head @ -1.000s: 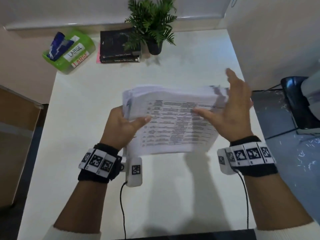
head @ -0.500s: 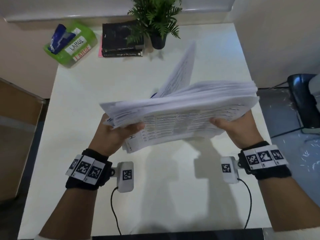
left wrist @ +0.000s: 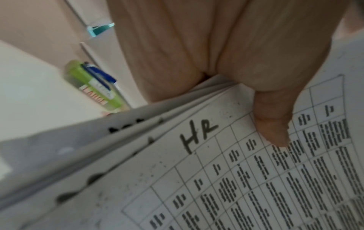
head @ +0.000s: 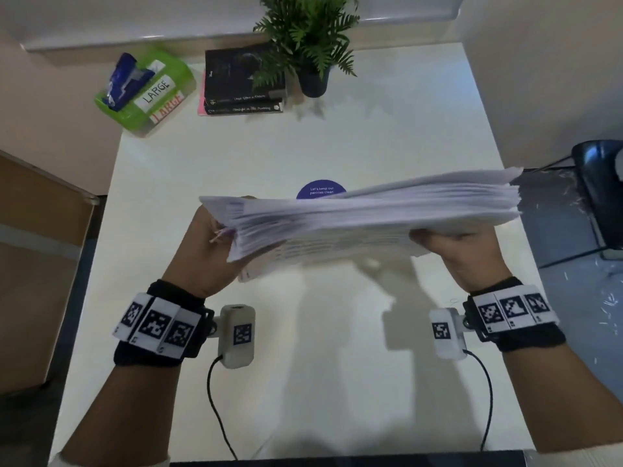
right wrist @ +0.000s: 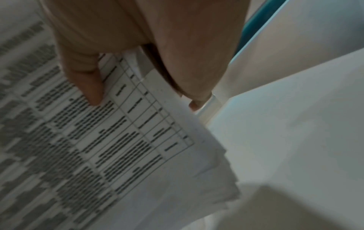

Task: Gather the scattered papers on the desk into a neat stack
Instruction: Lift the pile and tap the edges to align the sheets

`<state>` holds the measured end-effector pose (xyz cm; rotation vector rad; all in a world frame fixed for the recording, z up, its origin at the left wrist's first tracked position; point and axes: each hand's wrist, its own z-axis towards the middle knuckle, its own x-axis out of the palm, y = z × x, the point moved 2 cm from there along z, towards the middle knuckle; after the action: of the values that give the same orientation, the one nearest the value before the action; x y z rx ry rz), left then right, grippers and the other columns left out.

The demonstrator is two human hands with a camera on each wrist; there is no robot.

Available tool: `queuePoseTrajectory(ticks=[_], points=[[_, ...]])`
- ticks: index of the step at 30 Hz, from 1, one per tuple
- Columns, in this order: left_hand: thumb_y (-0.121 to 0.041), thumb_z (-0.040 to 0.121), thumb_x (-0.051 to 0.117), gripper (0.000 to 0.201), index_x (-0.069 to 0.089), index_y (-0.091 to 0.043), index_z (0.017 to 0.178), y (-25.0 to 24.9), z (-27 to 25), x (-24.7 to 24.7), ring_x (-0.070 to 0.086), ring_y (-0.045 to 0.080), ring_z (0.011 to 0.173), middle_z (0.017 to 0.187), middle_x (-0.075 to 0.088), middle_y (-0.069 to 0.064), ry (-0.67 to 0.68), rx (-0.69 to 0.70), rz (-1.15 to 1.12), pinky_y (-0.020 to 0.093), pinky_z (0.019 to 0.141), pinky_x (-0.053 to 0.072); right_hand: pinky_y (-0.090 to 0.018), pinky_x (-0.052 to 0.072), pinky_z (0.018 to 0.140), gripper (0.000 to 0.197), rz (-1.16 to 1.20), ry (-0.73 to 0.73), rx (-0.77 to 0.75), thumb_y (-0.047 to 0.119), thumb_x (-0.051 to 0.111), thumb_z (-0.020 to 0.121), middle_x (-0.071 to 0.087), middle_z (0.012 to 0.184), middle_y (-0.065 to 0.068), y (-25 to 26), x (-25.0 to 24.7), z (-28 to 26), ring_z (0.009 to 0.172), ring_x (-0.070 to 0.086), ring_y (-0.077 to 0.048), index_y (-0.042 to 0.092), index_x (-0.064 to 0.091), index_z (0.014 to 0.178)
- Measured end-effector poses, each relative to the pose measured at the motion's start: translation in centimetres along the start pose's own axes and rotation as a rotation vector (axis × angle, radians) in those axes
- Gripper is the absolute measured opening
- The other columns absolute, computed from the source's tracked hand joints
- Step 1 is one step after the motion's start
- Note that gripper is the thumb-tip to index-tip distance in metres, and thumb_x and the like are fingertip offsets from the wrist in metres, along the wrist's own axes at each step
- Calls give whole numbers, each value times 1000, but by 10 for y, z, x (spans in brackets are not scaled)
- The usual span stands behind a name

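Observation:
A thick stack of printed papers [head: 371, 214] hangs in the air above the white desk [head: 337, 382], tilted so its edges face me. My left hand [head: 209, 244] grips the stack's left end, thumb on the front sheet marked "HR" [left wrist: 199, 132]. My right hand [head: 462, 251] grips the right end, thumb pressed on the printed table [right wrist: 122, 124]. The sheet edges look uneven on the left side. The fingers behind the stack are hidden.
At the desk's far end stand a potted plant [head: 310, 38], a pile of dark books [head: 242, 82] and a green box labelled LARGE [head: 148, 92]. A round blue sticker [head: 320, 189] lies on the desk behind the stack. A dark chair [head: 600, 190] stands off the right edge.
The stack has swung from lying flat and face-up to edge-on toward me, and was lifted. A sheet that stuck up half a second ago has dropped back into the stack.

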<state>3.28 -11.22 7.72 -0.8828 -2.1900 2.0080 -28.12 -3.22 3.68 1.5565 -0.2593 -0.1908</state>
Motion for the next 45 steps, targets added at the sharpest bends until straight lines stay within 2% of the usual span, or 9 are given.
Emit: queuePoseTrajectory(ticks=[3,6,11,14,18,25,29,35,45], points=[[-14,76,82,29,69,-38,88,11,4,4,64,-12,78,81,70,-28,-108,78,-25,6,67,47,-23,56,89,45,-99,-47,-66,-12,77,75,75,98,21,5,-3,3,99,70,-2,18,65,106],[-55,67,81,53,65,-33,112,49,10,17,59,-22,87,97,66,-26,-139,-1,-58,4,78,48,-9,51,80,45,-126,-89,-74,-15,77,74,72,90,32,-6,-8,0,90,68,11,18,64,103],[-25,78,80,43,60,-12,114,93,7,48,65,12,102,109,68,-4,-288,-48,-101,38,94,52,-14,52,77,43,-227,-106,27,-17,78,71,73,86,23,-54,-7,-14,83,68,5,15,64,97],[-6,92,61,20,57,-18,108,100,11,61,65,-1,81,93,65,-10,-317,-137,-239,36,83,54,-16,52,76,44,-183,-143,32,-16,76,74,72,83,17,-63,0,-16,82,69,3,23,68,91],[-34,69,69,40,55,-32,106,79,11,55,59,-8,95,102,63,-17,-256,26,-129,20,92,47,-23,56,81,59,-109,-141,-23,-17,74,74,76,89,18,-55,-5,-10,89,71,-4,40,76,91],[-18,68,71,62,51,-3,125,73,8,58,67,18,94,106,69,-4,-182,180,-170,30,83,54,-52,50,99,58,-41,-88,-53,2,81,68,64,118,-26,-54,-12,-13,112,64,-31,5,57,121],[-18,63,64,59,53,-6,119,70,12,62,63,6,88,101,65,-13,-219,149,-191,27,75,51,-51,51,98,56,2,-81,-73,12,82,68,65,116,-21,-53,-9,-10,113,62,-40,11,59,119],[-13,62,59,34,68,-37,84,72,10,60,62,16,81,84,68,-13,-314,122,-319,36,74,49,-30,56,80,32,-57,-151,-49,-9,74,73,74,85,14,-43,-8,-6,84,70,-10,11,65,96],[-16,72,65,52,48,-9,121,66,5,69,58,16,101,109,60,-3,-280,217,-647,28,84,48,-35,55,84,51,92,-190,-80,25,86,66,64,103,-1,-39,8,-14,98,65,-17,18,54,106]])
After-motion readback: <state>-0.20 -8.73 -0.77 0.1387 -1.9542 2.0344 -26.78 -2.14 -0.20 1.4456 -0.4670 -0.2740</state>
